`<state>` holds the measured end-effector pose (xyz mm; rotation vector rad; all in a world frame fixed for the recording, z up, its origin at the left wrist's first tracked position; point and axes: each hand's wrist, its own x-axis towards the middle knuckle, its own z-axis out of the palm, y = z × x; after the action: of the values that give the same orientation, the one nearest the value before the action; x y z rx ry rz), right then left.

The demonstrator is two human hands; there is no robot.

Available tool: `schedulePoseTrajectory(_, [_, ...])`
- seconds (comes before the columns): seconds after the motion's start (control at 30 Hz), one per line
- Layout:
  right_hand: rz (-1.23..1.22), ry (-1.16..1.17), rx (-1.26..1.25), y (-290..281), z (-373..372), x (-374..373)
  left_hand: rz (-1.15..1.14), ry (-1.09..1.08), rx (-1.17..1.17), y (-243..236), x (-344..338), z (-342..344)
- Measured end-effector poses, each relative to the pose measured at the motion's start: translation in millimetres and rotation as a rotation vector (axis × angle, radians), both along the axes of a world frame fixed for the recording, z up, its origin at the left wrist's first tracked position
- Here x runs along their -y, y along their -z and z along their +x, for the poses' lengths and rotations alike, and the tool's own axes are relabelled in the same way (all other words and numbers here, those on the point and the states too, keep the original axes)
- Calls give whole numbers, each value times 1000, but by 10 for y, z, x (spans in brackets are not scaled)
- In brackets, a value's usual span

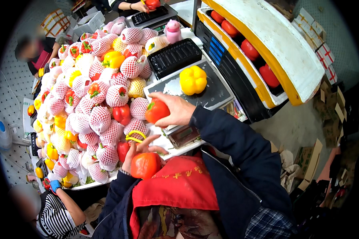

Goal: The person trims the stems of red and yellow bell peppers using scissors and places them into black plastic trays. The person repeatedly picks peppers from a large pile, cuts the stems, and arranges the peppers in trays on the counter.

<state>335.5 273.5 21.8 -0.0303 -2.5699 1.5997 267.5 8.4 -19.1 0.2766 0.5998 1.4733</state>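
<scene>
My right hand (pixel 174 109) is closed round a red bell pepper (pixel 157 111) by the left edge of a scale (pixel 220 94). A yellow bell pepper (pixel 193 80) rests on the scale's plate. Lower down, my left hand (pixel 139 150) cradles another red bell pepper (pixel 146 165) in front of my red apron (pixel 175 183); its fingers are partly stretched. Just above those fingers show yellow loop handles (pixel 136 134), like those of scissors; whether my hand touches them I cannot tell.
A heap of peppers in foam nets (pixel 99 119) covers the table to the left. Behind the scale lie a black plastic tray (pixel 174 58) and a pink bottle (pixel 173 32). At right, red peppers fill an open foam box (pixel 243 69). Other people work at the far side and left.
</scene>
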Motion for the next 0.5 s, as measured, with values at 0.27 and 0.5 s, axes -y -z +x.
schedulePoseTrajectory(0.27, [912,185,98,453,-243,-112,-42,-59,-97,70,482,-65])
schedulePoseTrajectory(0.5, [775,160,-89,485,-164,-226,-99,-195,-79,276,538,-98])
